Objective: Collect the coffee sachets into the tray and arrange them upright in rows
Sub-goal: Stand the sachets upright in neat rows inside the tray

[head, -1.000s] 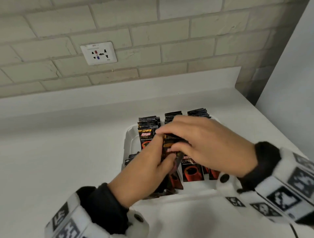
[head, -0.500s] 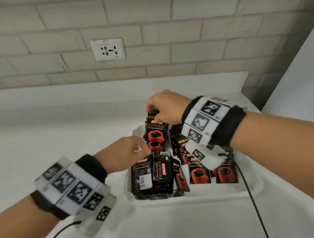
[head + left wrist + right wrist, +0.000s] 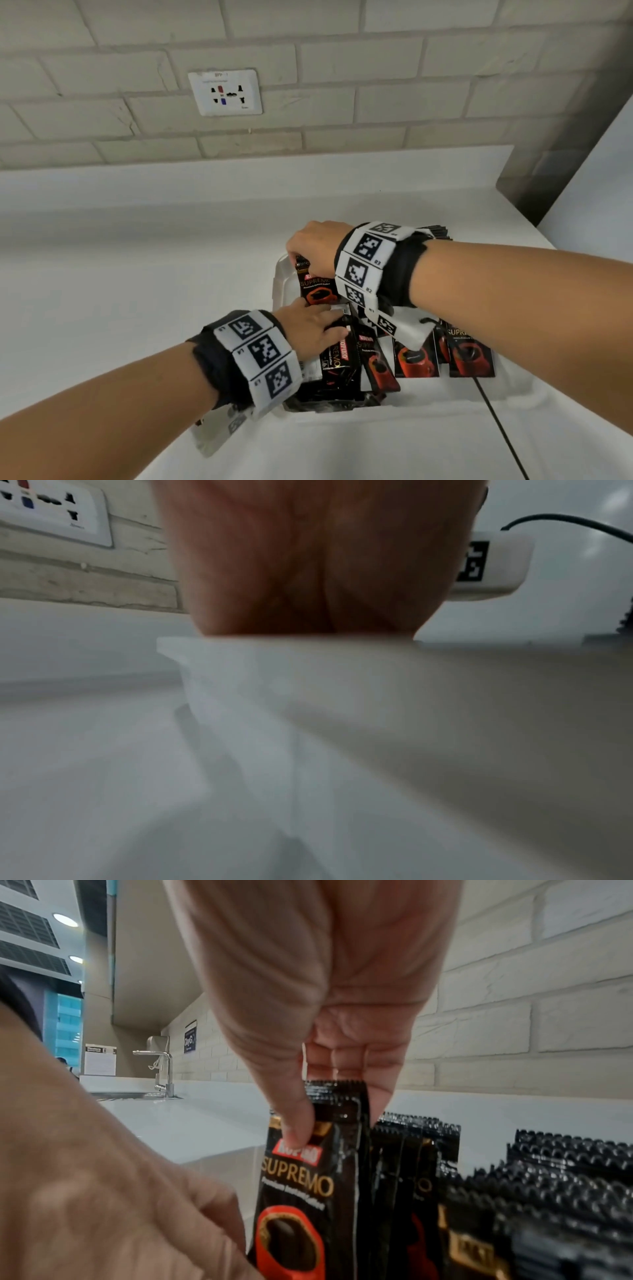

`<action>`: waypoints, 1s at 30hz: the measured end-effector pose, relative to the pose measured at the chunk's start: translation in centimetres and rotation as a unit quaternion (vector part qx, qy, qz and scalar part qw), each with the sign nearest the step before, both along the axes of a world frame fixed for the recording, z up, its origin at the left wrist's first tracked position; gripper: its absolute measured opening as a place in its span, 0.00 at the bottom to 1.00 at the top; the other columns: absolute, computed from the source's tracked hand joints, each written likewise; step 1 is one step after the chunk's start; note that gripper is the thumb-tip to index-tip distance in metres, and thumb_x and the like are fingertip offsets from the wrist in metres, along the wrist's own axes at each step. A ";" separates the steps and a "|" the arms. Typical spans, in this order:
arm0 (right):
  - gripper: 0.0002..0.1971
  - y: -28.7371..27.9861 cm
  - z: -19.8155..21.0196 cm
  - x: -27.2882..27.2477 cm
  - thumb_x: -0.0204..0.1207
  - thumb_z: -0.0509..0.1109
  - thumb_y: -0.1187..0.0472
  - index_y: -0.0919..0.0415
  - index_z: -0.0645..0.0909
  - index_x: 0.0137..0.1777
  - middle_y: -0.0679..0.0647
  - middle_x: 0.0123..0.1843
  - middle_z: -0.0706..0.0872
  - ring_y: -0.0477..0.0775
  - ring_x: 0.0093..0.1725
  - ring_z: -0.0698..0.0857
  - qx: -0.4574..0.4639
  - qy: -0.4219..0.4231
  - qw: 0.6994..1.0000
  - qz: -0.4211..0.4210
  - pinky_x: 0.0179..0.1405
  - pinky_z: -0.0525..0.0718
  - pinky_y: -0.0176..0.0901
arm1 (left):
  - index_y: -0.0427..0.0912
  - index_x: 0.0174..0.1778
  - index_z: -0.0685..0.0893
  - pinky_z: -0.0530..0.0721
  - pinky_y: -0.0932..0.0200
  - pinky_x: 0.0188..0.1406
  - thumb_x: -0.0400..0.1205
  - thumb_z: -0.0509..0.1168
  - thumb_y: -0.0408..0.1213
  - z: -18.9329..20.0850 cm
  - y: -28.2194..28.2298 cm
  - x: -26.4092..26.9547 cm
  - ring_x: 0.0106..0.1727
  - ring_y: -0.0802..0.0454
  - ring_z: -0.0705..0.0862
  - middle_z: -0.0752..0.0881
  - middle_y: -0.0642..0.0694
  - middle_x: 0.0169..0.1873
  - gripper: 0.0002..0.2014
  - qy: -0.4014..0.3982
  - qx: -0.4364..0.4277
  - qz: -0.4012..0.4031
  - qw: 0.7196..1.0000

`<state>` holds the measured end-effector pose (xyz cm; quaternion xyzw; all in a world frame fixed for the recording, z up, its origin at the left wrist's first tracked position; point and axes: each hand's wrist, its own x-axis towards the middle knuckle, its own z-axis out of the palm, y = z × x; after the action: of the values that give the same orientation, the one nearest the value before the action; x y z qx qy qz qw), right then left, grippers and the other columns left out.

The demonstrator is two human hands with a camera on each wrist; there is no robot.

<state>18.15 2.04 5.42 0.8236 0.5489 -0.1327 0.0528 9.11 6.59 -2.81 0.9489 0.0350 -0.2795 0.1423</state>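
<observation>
A white tray (image 3: 279, 284) on the white counter holds black coffee sachets with red cups printed on them. My right hand (image 3: 301, 255) is over its far left corner. There its thumb and fingers pinch the top of a few upright sachets (image 3: 317, 286), seen close in the right wrist view (image 3: 308, 1177). More sachets stand in rows (image 3: 471, 356) on the right. My left hand (image 3: 334, 325) reaches into the near left part, its fingers curled over the upper edge of the loose leaning sachets (image 3: 339, 359). In the left wrist view the tray wall (image 3: 274, 696) hides those fingers.
A wall socket (image 3: 226, 92) sits on the brick wall behind the counter. A black cable (image 3: 496, 428) trails from my right wrist over the tray's near edge. A white panel (image 3: 599, 188) closes off the right side. A tap (image 3: 164, 1069) stands far off to the left.
My left hand has dropped from above the tray's left edge onto the loose sachets. My right hand has lowered its sachets a little at the far left corner.
</observation>
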 end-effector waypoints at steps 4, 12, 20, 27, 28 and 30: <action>0.14 0.0 -1.0 0.0 0.75 0.65 0.67 0.61 0.79 0.60 0.60 0.59 0.82 0.61 0.54 0.84 -0.019 -0.026 0.999 0.025 0.42 0.77 0.44 | 0.60 0.77 0.63 0.59 0.44 0.75 0.86 0.41 0.55 1.7 -0.5 -0.2 0.75 0.41 0.63 0.66 0.51 0.78 0.23 0.015 0.013 0.027 0.999; 0.13 0.2 -1.5 0.6 0.75 0.68 0.65 0.59 0.78 0.59 0.57 0.59 0.81 0.59 0.53 0.84 -0.007 -0.053 0.998 0.044 0.36 0.75 0.42 | 0.54 0.69 0.75 0.62 0.42 0.74 0.86 0.42 0.54 3.2 -0.6 -1.1 0.70 0.47 0.71 0.75 0.47 0.70 0.22 0.047 -0.036 0.029 0.998; 0.17 -1.5 2.0 0.7 0.75 0.70 0.59 0.55 0.75 0.64 0.48 0.52 0.74 0.49 0.56 0.75 0.064 -0.003 0.998 0.029 0.46 0.71 0.41 | 0.53 0.74 0.70 0.65 0.47 0.75 0.84 0.50 0.57 3.0 -0.8 -1.4 0.74 0.48 0.67 0.70 0.48 0.74 0.24 0.028 -0.028 0.026 0.999; 0.12 -7.4 2.6 -1.1 0.76 0.70 0.58 0.59 0.82 0.58 0.45 0.44 0.83 0.42 0.41 0.77 -0.029 0.073 0.997 0.029 0.39 0.76 0.32 | 0.50 0.71 0.69 0.71 0.56 0.67 0.82 0.54 0.58 3.2 -1.2 -1.4 0.65 0.49 0.76 0.76 0.49 0.68 0.24 0.025 -0.005 0.043 0.999; 0.15 -8.1 2.2 -1.6 0.76 0.70 0.57 0.58 0.80 0.62 0.46 0.49 0.84 0.43 0.44 0.78 -0.077 0.073 0.994 0.035 0.44 0.77 0.33 | 0.49 0.70 0.69 0.72 0.58 0.64 0.82 0.55 0.58 3.2 -1.3 -1.3 0.62 0.50 0.77 0.78 0.49 0.65 0.24 0.024 -0.003 0.046 0.999; 0.24 -8.8 1.2 -2.6 0.77 0.69 0.57 0.58 0.71 0.72 0.50 0.61 0.80 0.49 0.58 0.79 -0.150 0.059 0.986 0.041 0.54 0.76 0.39 | 0.48 0.67 0.69 0.73 0.58 0.59 0.81 0.56 0.58 3.1 -1.3 -1.3 0.55 0.51 0.77 0.79 0.50 0.58 0.23 0.020 -0.001 0.051 0.998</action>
<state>15.60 -6.79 6.61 0.7737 0.5584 -0.2599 0.1484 7.80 5.27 0.34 0.9401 0.0862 -0.2904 0.1565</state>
